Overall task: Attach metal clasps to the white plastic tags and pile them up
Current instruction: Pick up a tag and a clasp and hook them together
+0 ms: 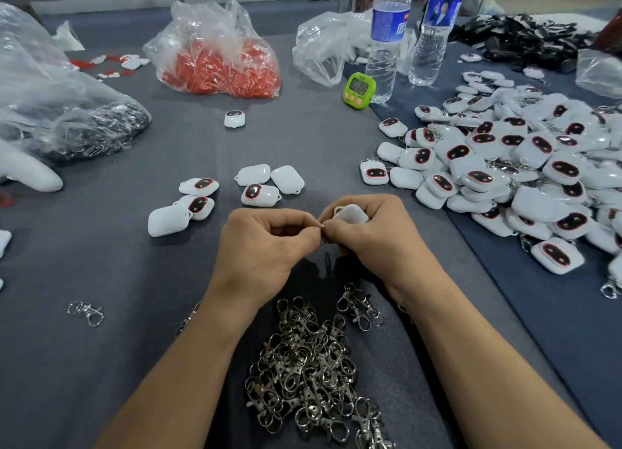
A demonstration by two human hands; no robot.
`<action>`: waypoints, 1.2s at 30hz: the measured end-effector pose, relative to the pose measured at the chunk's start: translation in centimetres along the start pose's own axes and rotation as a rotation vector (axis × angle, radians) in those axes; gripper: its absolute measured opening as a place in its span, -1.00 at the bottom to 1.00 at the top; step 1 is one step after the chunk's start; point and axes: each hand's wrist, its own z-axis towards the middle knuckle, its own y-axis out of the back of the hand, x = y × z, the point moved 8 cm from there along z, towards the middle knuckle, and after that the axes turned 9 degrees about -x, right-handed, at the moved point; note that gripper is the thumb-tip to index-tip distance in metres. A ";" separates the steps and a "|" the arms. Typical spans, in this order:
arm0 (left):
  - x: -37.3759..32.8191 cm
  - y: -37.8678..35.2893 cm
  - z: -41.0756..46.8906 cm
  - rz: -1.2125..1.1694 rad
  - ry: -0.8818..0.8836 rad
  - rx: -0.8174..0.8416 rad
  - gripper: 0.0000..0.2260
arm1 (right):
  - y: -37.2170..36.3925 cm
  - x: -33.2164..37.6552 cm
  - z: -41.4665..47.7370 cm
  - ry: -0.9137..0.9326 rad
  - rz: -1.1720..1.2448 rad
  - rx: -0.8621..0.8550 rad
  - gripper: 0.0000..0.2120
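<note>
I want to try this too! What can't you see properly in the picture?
Head view:
Metal clasp: only a glint shows, pinched by the left hand.
Held tag: mostly covered by the right hand.
Green timer: digits too blurred to read.
Tag pile: cut off by the right edge.

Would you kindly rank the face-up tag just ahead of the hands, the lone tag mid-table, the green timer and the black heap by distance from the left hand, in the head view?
1. Face-up tag, just beyond the left hand.
2. Lone tag, mid-table, straight ahead.
3. Green timer, farther back, to the right.
4. Black heap, far right corner.
</note>
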 end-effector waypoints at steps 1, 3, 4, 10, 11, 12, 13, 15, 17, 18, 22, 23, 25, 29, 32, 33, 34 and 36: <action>0.0 0.0 0.0 -0.002 -0.002 -0.001 -0.88 | 0.0 -0.1 0.0 -0.001 -0.006 -0.010 -0.84; -0.1 0.1 0.0 0.006 -0.012 0.006 -0.83 | 0.0 -0.1 0.0 -0.007 -0.009 -0.018 -0.90; -0.1 0.0 -0.1 0.015 -0.015 0.010 -0.80 | 0.0 -0.1 0.0 -0.011 -0.012 -0.019 -0.92; -0.8 0.4 -0.5 0.173 -0.104 -0.071 -0.85 | 0.0 0.0 0.0 -0.011 -0.057 -0.031 -0.90; -0.9 0.4 -0.6 0.175 -0.108 -0.084 -0.86 | 0.0 0.0 0.0 -0.009 -0.057 -0.031 -0.90; -0.9 0.4 -0.6 0.170 -0.104 -0.093 -0.88 | 0.1 -0.1 0.0 -0.008 -0.055 -0.029 -0.92; -0.9 0.4 -0.5 0.156 -0.089 -0.099 -0.89 | 0.2 -0.1 0.1 -0.007 -0.049 -0.024 -0.94; -0.4 0.4 -0.4 0.089 -0.025 -0.099 -0.88 | 0.2 -0.1 0.1 -0.011 -0.002 -0.011 -0.95; 0.1 0.2 -0.2 -0.002 0.050 -0.064 -0.84 | 0.2 -0.1 0.2 -0.015 0.046 0.004 -0.90; 0.2 0.1 -0.2 -0.035 0.079 -0.041 -0.83 | 0.2 0.0 0.2 -0.016 0.060 0.013 -0.92; 0.4 -0.1 -0.1 -0.120 0.129 0.006 -0.85 | 0.1 0.2 0.2 -0.005 0.075 0.038 -0.98; 0.4 -0.2 -0.1 -0.138 0.136 0.014 -0.86 | 0.0 0.2 0.2 0.000 0.080 0.045 -0.98; 0.4 -0.4 -0.2 -0.158 0.141 0.028 -0.87 | 0.0 0.4 0.1 0.010 0.093 0.058 -0.98; 0.2 -0.4 -0.2 -0.152 0.127 0.041 -0.87 | -0.1 0.4 0.1 0.022 0.080 0.084 -0.95; 0.0 -0.5 -0.2 -0.157 0.128 0.059 -0.85 | -0.1 0.5 0.0 0.024 0.077 0.108 -0.95; 0.0 -0.5 -0.3 -0.160 0.131 0.067 -0.85 | -0.2 0.5 0.0 0.025 0.079 0.116 -0.95; -0.1 -0.5 -0.3 -0.158 0.130 0.072 -0.84 | -0.2 0.6 -0.1 0.025 0.082 0.124 -0.95; -0.2 -0.5 -0.3 -0.137 0.115 0.076 -0.82 | -0.2 0.5 -0.1 0.022 0.081 0.134 -0.94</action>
